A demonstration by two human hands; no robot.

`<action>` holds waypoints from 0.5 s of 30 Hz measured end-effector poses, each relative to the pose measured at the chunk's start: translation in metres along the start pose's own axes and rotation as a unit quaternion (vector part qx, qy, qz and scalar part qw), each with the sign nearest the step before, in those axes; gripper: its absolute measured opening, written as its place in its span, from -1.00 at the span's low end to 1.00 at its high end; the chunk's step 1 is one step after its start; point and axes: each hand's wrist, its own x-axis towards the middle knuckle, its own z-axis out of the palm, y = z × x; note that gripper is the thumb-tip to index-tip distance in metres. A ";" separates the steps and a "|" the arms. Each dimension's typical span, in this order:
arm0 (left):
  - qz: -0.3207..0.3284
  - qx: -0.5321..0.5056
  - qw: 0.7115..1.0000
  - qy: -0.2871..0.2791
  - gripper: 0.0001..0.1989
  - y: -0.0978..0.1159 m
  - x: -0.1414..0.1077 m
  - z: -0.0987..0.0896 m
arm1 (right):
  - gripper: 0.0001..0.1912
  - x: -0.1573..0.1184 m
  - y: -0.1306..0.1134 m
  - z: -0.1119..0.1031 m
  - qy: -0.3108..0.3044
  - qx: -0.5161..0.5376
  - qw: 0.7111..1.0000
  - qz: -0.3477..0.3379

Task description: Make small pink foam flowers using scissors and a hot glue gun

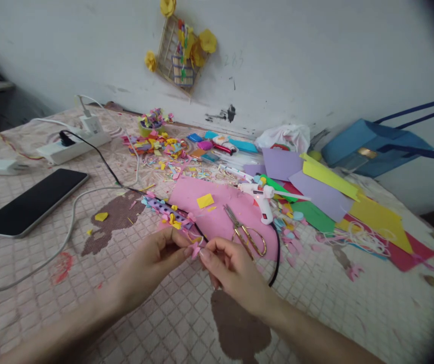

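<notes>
A small pink foam piece [195, 250] is pinched between the fingertips of both my hands, low in the middle of the view. My left hand [164, 255] grips it from the left, and my right hand [232, 268] holds its other side. Just beyond them lies a purple dotted strip [167, 208] with yellow, pink and blue bits on it. Gold-handled scissors [245, 231] rest partly open on a pink sheet [220, 222], near a small yellow rectangle [205, 200]. A white glue gun [263, 199] lies at that sheet's right side.
A black phone [31, 202] and a white power strip [75, 146] with cables are at the left. Coloured sheets [319, 192] and white string [364, 237] lie right. Scraps [160, 146] and a small bowl [152, 129] stand behind; a blue bag [372, 144] is back right.
</notes>
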 end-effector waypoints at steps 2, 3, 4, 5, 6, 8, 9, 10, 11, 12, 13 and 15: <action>0.009 0.012 1.000 0.004 -0.89 0.001 -0.001 0.001 | -0.77 0.000 -0.001 0.002 0.003 0.021 0.999 0.027; 0.012 0.017 1.000 0.006 -0.89 0.001 -0.001 0.002 | -0.79 0.000 -0.001 0.003 0.007 0.028 0.999 0.038; 0.014 0.020 1.000 0.008 -0.88 0.001 -0.001 0.002 | -0.80 0.001 0.000 0.003 0.011 0.036 0.998 0.045; 0.014 0.022 1.000 0.008 -0.88 0.001 -0.001 0.002 | -0.82 0.001 0.001 0.004 0.015 0.042 0.998 0.049; 0.014 0.023 1.000 0.008 -0.88 0.000 -0.001 0.003 | -0.84 0.002 0.003 0.004 0.019 0.051 0.997 0.052; 0.014 0.021 1.000 0.006 -0.89 0.000 0.000 0.003 | -0.84 0.003 0.007 0.005 0.024 0.068 0.996 0.056; 0.014 0.018 1.000 0.004 -0.89 -0.001 0.000 0.003 | -0.84 0.003 0.009 0.006 0.025 0.075 0.995 0.058; 0.014 0.014 1.000 0.001 -0.89 -0.001 0.000 0.003 | -0.83 0.004 0.011 0.006 0.026 0.082 0.995 0.059; 0.015 0.011 1.000 -0.001 -0.90 -0.001 0.000 0.003 | -0.83 0.004 0.013 0.007 0.026 0.087 0.994 0.058; 0.016 0.008 1.000 -0.002 -0.90 -0.001 0.000 0.003 | -0.82 0.004 0.015 0.008 0.028 0.092 0.994 0.056; 0.016 0.005 1.000 -0.003 -0.90 -0.001 0.000 0.003 | -0.82 0.005 0.016 0.008 0.029 0.095 0.994 0.053; 0.014 -0.004 1.000 -0.006 -0.90 0.000 0.000 0.003 | -0.82 0.005 0.018 0.010 0.032 0.101 0.993 0.047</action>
